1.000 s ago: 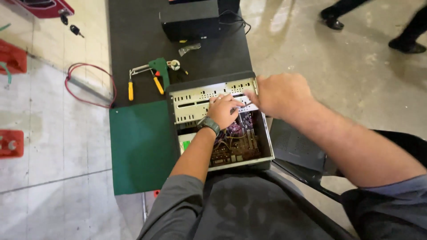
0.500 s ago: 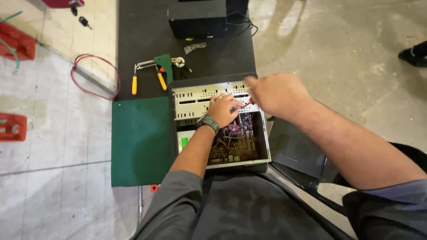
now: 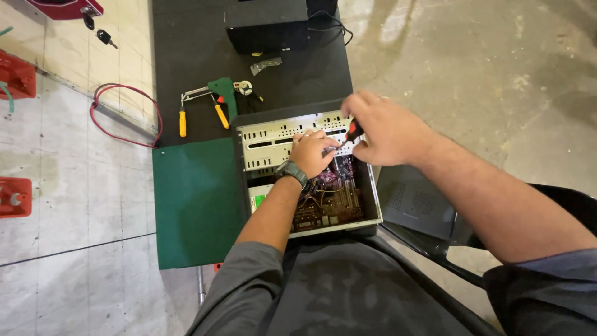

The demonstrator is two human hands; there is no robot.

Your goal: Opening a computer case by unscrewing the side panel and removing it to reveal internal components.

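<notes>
An open computer case [image 3: 268,144] lies on the black table [image 3: 205,56] in front of me, its circuit board [image 3: 329,205] and wires exposed. My left hand [image 3: 313,152], with a watch on the wrist, reaches into the case and rests against the perforated metal drive bay, fingers curled around the tip of a tool. My right hand [image 3: 387,129] hovers over the case's right edge, gripping a screwdriver [image 3: 350,133] with a red and black handle, its shaft angled down toward my left fingers.
A green mat [image 3: 196,202] lies left of the case. Yellow-handled pliers [image 3: 182,118], a green tool [image 3: 222,92] and a small plastic bag [image 3: 265,65] sit on the table. A black box [image 3: 267,25] stands at the far end. A red cable [image 3: 121,115] loops on the floor; a detached case panel [image 3: 415,202] leans at the right.
My right hand has shifted slightly right and lifted, so the screwdriver handle now shows. My left hand stays in the case. The view has drifted a little.
</notes>
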